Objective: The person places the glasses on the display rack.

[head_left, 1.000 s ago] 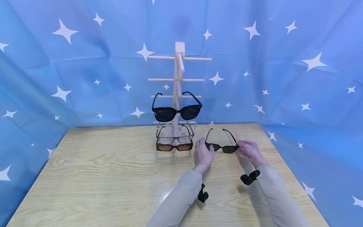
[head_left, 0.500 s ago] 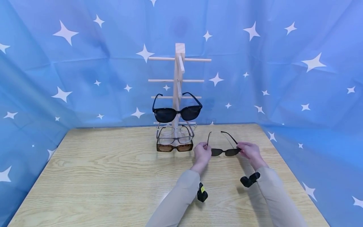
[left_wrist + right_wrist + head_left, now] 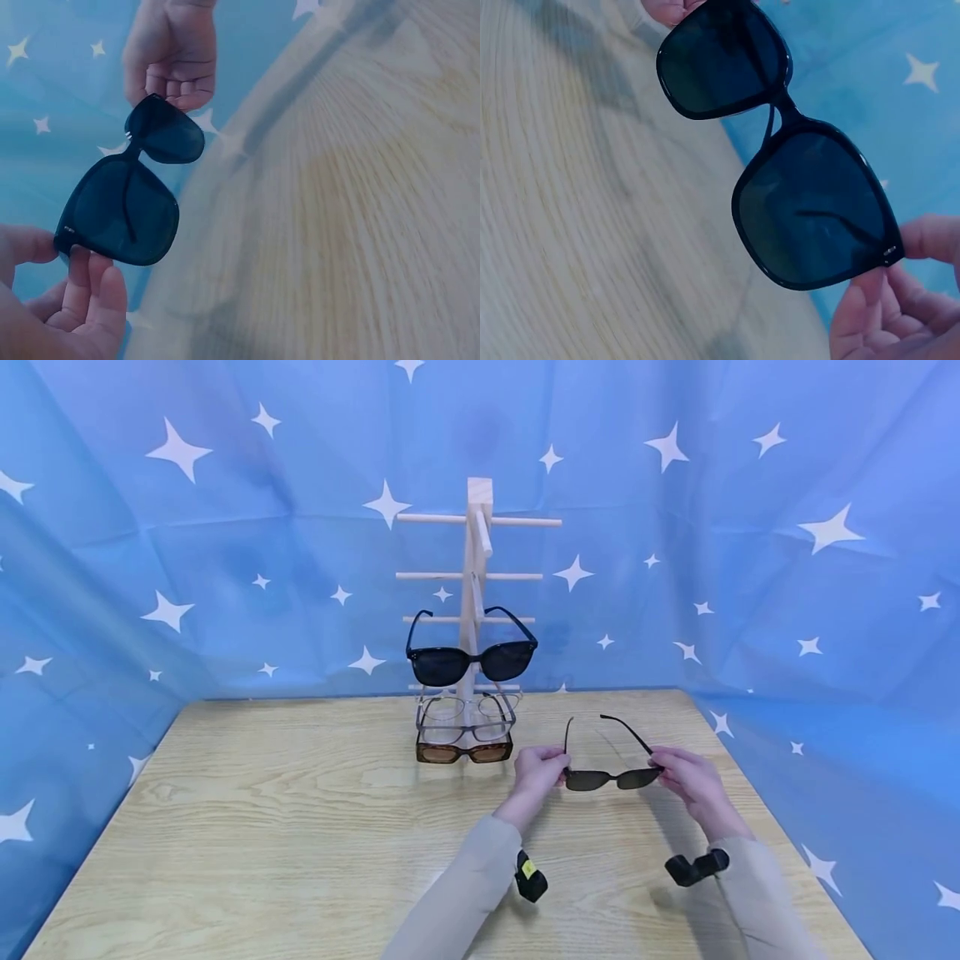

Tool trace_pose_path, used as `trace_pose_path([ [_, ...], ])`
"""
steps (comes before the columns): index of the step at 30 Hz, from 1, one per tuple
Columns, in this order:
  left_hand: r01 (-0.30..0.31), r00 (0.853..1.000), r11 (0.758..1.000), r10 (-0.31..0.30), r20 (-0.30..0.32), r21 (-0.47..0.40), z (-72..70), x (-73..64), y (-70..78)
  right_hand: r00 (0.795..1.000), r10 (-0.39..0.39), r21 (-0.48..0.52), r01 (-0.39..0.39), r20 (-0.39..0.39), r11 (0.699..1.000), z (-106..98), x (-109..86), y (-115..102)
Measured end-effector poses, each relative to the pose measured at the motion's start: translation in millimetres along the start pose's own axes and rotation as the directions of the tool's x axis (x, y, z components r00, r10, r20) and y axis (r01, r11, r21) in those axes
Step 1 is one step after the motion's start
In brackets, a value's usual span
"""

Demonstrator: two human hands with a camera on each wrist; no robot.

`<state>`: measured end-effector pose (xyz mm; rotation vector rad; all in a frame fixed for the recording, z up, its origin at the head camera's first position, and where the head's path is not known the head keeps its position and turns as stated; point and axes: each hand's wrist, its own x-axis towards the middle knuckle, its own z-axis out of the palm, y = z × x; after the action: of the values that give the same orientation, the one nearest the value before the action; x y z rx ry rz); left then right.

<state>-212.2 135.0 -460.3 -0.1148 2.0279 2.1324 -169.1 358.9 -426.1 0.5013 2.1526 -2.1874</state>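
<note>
Black sunglasses (image 3: 587,781) with dark lenses and unfolded temples are held between my two hands, right of the display stand. My left hand (image 3: 537,777) pinches the frame's left corner by the hinge, thumb and fingers curled on it. At the opposite hinge corner my right hand (image 3: 693,785) pinches the frame the same way. Seen from the left wrist, the sunglasses (image 3: 127,210) hang over the wood table with the temples pointing away. The right wrist view shows the sunglasses (image 3: 814,210) close up, with fingertips (image 3: 866,289) pressed at the hinge.
A wooden display stand (image 3: 477,493) with several crossbars rises at the table's back. Large black sunglasses (image 3: 440,667) hang on it, above clear-lens glasses (image 3: 467,732) and brown tortoiseshell sunglasses (image 3: 442,753). A blue star-patterned curtain (image 3: 315,543) backs the wood-grain table (image 3: 262,827).
Both hands have taken hold of the sunglasses at the hinges. The sunglasses have moved toward me and slightly right, while the glasses on the stand have stayed put.
</note>
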Motion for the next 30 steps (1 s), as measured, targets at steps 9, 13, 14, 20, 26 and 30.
trace_pose_path([
  [9,0.019,0.993,0.998,-0.012,0.12,-0.061,-7.3,-18.4,20.8,0.995,-0.046,0.103,0.037,0.088,0.994,-11,-25.1,-11],
  [13,0.002,0.985,0.997,0.011,0.173,-0.077,-10.2,-26.3,31.5,0.99,-0.088,0.123,0.075,0.106,0.99,-13,-34.4,-17],
  [14,-0.003,0.983,0.997,0.018,0.184,-0.08,-10.8,-28.1,34.3,0.99,-0.096,0.133,0.082,0.105,0.988,-12,-36.6,-19],
  [20,-0.013,0.973,0.996,0.034,0.227,-0.091,-16.5,-40.0,50.8,0.98,-0.157,0.191,0.132,0.122,0.973,-9,-49.1,-32],
  [26,-0.009,0.965,0.994,0.038,0.259,-0.111,-22.6,-54.5,70.9,0.956,-0.25,0.247,0.208,0.155,0.947,-5,-61.3,-45],
  [30,-0.031,0.953,0.993,0.064,0.296,-0.113,-29.4,-65.4,85.6,0.94,-0.299,0.282,0.245,0.167,0.928,-2,-67.5,-54],
])
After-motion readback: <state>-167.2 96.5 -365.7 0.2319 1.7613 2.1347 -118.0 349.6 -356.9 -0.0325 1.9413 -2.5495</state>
